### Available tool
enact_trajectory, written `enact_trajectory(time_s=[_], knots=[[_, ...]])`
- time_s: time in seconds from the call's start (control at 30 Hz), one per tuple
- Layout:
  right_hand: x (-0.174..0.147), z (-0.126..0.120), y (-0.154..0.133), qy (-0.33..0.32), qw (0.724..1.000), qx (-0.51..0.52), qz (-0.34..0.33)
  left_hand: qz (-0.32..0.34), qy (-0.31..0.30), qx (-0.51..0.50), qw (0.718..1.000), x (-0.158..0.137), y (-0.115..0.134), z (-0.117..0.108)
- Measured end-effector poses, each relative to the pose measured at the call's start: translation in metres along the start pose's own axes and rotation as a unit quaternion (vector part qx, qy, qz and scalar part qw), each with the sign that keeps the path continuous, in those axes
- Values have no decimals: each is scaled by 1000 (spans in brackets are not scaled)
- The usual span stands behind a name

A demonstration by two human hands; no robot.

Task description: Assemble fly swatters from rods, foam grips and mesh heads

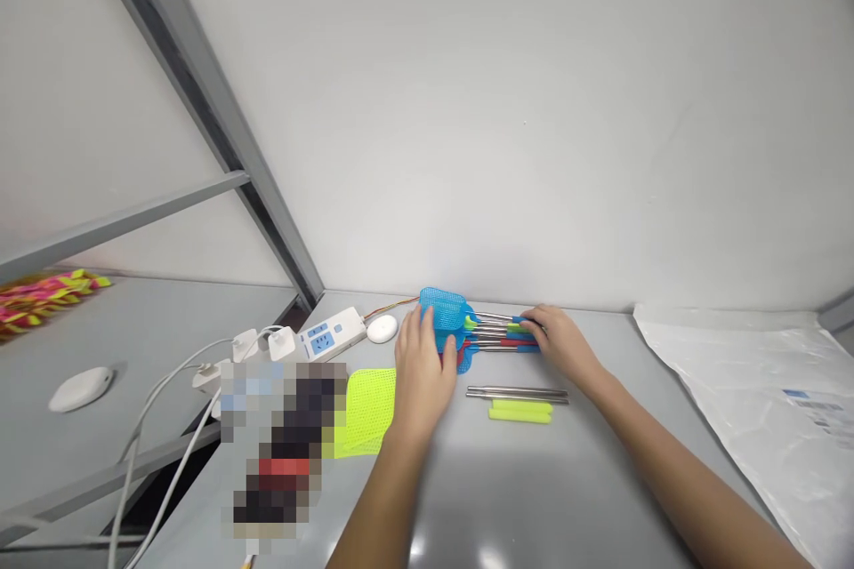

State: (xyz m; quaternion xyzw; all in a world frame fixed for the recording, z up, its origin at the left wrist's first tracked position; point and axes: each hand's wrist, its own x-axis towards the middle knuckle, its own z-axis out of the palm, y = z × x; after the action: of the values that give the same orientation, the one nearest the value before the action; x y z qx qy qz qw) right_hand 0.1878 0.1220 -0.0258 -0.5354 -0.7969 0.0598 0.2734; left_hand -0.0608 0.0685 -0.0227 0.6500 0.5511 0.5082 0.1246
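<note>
Against the wall lies a stack of fly swatters [490, 332] with metal shafts, blue mesh heads on the left and blue, green and red handles on the right. My left hand [420, 373] rests on the top blue swatter head [444, 304], fingers stretched out and thumb apart. At the other end, the closed fingers of my right hand [564, 345] are on a blue handle, partly hiding the handle ends. Yellow-green mesh swatter heads [370, 409] lie beside my left wrist. Loose metal rods [517, 393] and yellow-green handle grips [520, 412] lie nearer to me.
A white power strip [334, 333] with plugs and cables stands at left, beside a round white device [382, 329]. A pixelated area covers something in front. A white plastic bag [753, 400] lies at right. A grey metal frame [220, 116] rises on the left.
</note>
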Motion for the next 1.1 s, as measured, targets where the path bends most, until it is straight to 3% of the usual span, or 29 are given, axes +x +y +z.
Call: enact_trajectory(time_s=[0.23, 0.47, 1.1], knots=[[5, 18, 4, -39, 999, -19, 20, 21, -83, 111, 990, -13, 6, 15], [2, 14, 6, -53, 997, -44, 31, 18, -157, 270, 950, -15, 12, 14], [-22, 3, 25, -4, 994, -98, 40, 46, -137, 249, 958, -15, 1, 8]])
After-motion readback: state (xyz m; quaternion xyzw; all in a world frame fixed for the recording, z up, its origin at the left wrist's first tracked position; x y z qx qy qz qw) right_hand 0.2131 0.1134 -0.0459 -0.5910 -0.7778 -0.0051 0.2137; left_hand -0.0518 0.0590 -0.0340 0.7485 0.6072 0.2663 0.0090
